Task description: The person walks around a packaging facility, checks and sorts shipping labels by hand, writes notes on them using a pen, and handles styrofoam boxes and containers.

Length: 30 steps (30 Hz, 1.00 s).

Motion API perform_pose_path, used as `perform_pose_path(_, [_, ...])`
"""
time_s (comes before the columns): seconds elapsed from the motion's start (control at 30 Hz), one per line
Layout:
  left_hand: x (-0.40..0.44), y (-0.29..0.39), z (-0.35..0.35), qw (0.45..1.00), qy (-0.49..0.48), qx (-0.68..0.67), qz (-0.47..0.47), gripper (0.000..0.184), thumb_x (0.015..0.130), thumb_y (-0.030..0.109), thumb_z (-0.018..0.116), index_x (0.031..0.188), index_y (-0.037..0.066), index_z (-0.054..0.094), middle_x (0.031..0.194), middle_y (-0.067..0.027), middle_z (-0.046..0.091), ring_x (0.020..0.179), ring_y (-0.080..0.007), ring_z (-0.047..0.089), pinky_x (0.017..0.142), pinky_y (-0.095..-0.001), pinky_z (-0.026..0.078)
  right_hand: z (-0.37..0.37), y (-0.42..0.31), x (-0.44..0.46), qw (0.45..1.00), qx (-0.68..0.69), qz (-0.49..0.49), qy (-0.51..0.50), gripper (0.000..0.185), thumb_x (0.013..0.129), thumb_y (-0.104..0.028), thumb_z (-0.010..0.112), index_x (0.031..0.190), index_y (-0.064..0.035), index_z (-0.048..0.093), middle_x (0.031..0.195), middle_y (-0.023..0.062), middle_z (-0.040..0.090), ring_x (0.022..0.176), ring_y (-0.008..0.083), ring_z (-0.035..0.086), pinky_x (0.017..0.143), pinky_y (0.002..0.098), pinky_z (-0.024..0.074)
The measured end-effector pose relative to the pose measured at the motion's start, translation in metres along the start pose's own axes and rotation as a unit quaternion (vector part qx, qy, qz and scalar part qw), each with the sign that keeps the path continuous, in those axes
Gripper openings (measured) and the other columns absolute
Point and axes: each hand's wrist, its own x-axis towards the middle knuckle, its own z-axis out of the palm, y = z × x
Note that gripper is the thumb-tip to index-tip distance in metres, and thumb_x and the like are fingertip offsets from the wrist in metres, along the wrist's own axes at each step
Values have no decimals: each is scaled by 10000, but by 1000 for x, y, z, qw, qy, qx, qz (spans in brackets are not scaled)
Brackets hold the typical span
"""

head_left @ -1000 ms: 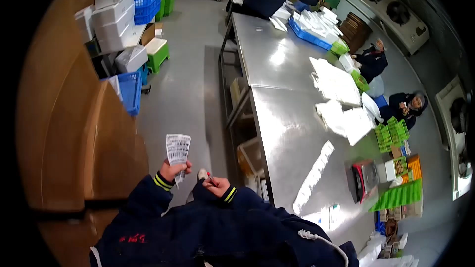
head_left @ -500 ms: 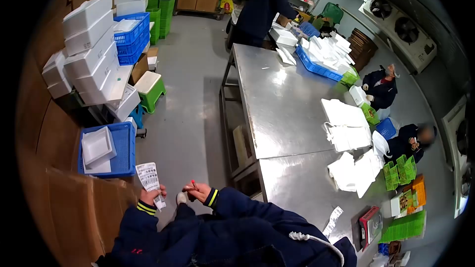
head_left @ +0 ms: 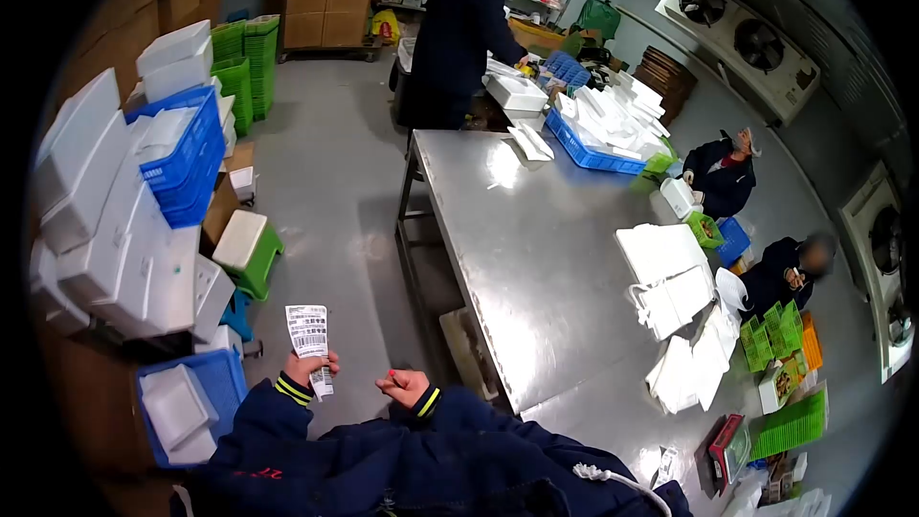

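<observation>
White printed label strip [head_left: 307, 329], upright in left grip [head_left: 311, 365], red-tipped object [head_left: 392, 375] in right grip [head_left: 404, 388]

A shiny metal counter [head_left: 536, 297] stands right of the right grip [head_left: 405, 387]; grey floor [head_left: 330, 153] stretches ahead of it, fan units [head_left: 742, 43] high beyond the counter.

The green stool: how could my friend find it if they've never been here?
Start at the big metal table, then look left across the floor to the stacked white boxes. The stool stands beside them. It has a flat, pale top on green sides, while the green baskets farther back are in tall stacks.
</observation>
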Motion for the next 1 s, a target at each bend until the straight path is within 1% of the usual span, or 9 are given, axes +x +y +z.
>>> perform_pose_path(0.27, [179,39,26,992,-38,-74,-90,345,768,32,486,1108,-7,438,881,-179,587,761,-293,612,692,-418,526,-97,-7,159,996,65,4,60,242,813,-202,611,700,7,561,575,-5,539,560,33,435,510,226,382])
perform_pose_path(0.33, [207,67,40,993,-29,-62,-95,319,778,50,493,1090,2,446,837,-174,594,726,-297,615,682,-426,524,-125,-20,203,998,23,64,9,247,861,-193,538,699,-7,557,587,-5,503,541,50,445,508,213,378])
perform_pose_path(0.47, [252,95,30,994,1,-53,-93,302,789,107,524,1046,-38,458,797,-182,592,697,-304,614,661,-408,526,-146,-37,287,996,48,-22,-72,198,876,-138,492,968,21,565,710,40,571,628,87,533,597,219,443])
perform_pose_path(0.53, [286,115,17,997,49,2,-58,284,794,111,528,1019,-52,473,780,-176,591,689,-297,613,655,-400,528,-135,-42,350,993,54,-42,-99,202,868,-121,498,1001,18,562,752,51,585,642,91,547,615,222,456])
perform_pose_path(0.6, [307,140,22,990,72,-117,-40,222,801,104,542,965,-45,522,776,-159,599,697,-257,615,656,-366,527,-125,-52,392,996,-3,-24,-90,203,851,-129,530,1001,-1,582,768,59,601,663,94,569,602,223,465])
perform_pose_path(0.63, [322,151,7,993,52,-85,-61,226,800,100,556,977,-37,528,791,-150,605,702,-245,616,663,-357,525,-118,-59,416,996,3,-22,-92,202,843,-134,546,981,6,593,776,61,610,665,91,570,588,219,462])
perform_pose_path(0.73, [371,180,-33,998,-11,-50,33,224,798,80,560,984,-42,536,796,-133,606,696,-218,608,652,-341,524,-91,-65,494,988,32,-25,-151,203,843,-125,549,962,37,570,761,54,615,695,101,566,600,213,439])
perform_pose_path(0.83, [405,215,-59,994,45,-18,94,225,791,52,556,993,-46,538,802,-119,610,677,-187,606,598,-301,522,-67,-77,558,973,69,-21,-218,185,840,-132,559,902,42,562,733,33,606,663,91,557,623,209,425])
perform_pose_path(1.0, [453,257,-122,986,94,26,137,218,775,54,575,970,-40,547,809,-118,603,667,-177,599,593,-306,513,-21,-97,646,968,125,-41,-213,118,825,-92,582,807,16,538,675,9,554,603,62,469,552,196,380])
